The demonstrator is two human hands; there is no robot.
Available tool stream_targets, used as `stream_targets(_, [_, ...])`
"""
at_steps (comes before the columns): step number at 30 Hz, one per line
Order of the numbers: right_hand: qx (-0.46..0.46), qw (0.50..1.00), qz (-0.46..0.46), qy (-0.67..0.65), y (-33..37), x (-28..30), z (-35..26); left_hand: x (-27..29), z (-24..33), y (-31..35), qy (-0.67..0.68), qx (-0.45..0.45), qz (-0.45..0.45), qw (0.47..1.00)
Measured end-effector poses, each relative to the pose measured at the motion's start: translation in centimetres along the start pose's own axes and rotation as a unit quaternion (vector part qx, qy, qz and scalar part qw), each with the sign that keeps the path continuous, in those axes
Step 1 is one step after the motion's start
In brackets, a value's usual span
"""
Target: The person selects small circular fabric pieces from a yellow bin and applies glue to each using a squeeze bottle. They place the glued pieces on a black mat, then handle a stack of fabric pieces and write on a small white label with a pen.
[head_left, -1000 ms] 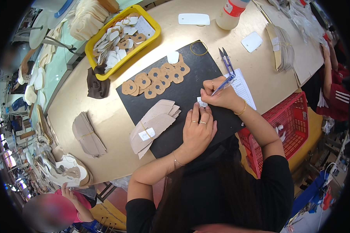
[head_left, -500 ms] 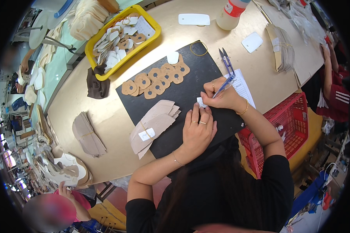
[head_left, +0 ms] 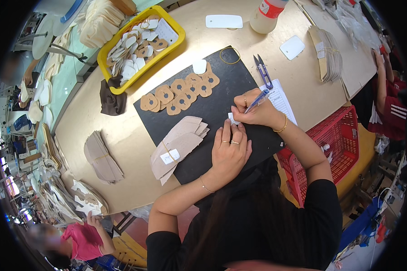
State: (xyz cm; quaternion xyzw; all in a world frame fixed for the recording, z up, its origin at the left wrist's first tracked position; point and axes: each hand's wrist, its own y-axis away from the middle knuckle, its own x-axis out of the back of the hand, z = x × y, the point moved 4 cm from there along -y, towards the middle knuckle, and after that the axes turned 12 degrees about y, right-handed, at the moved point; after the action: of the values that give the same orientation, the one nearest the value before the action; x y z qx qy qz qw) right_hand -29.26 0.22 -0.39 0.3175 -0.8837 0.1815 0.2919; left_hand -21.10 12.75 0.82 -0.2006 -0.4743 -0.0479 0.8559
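My right hand (head_left: 259, 110) is closed around a blue pen (head_left: 257, 100), its tip down at a small white paper slip (head_left: 231, 116). Flat on the black mat (head_left: 239, 74) lies my left hand (head_left: 229, 151), fingers stretched out, fingertips at the slip's near edge. To its left, a banded bundle of grey-beige cut pieces (head_left: 185, 133) carries a white label (head_left: 169, 156). Tan rounded pieces with dark-centred holes (head_left: 178, 86) overlap farther up the mat, a white piece (head_left: 199, 67) beside them. Purple thread snips (head_left: 263, 72) and a printed sheet (head_left: 282, 105) lie beyond my right hand.
A yellow tray (head_left: 182, 36) of cut pieces stands at the far left, a glue-like bottle (head_left: 263, 20) at the back. Banded bundles lie left (head_left: 103, 158) and right (head_left: 326, 54). A red crate (head_left: 348, 149) sits by my right arm. Co-workers flank the table.
My right hand and the pen have shifted very slightly while staying at the slip. The co-worker in pink at lower left has moved, along with the white pieces near their hand.
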Motion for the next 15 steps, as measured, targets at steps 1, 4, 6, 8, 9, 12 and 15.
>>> stream_targets(1, [0.008, 1.0, -0.002, -0.002, -0.04, -0.01, -0.07, 0.0, -0.01, 0.0, 0.001, 0.002, -0.001, 1.0])
stream_targets(4, [0.023, 1.0, -0.004, -0.005, -0.2, 0.03, -0.13, 0.01, -0.01, -0.02, 0.002, 0.003, -0.003, 1.0])
stream_targets(6, [0.02, 1.0, -0.002, -0.007, -0.21, 0.09, -0.13, 0.03, 0.01, -0.04, 0.001, 0.002, -0.003, 1.0])
stream_targets(8, [-0.008, 1.0, -0.008, -0.016, -0.17, 0.05, 0.03, 0.04, 0.04, -0.04, 0.001, 0.003, -0.003, 1.0])
stream_targets(9, [-0.023, 0.999, -0.011, -0.022, -0.13, 0.03, 0.11, 0.04, 0.04, -0.05, 0.001, 0.003, -0.003, 1.0])
stream_targets(12, [-0.011, 1.0, -0.013, -0.006, -0.1, 0.07, -0.05, 0.05, 0.04, -0.04, 0.0, 0.001, -0.002, 1.0])
stream_targets(15, [0.006, 0.999, -0.03, -0.013, -0.13, 0.15, -0.09, 0.01, 0.01, -0.01, -0.001, 0.0, -0.003, 1.0])
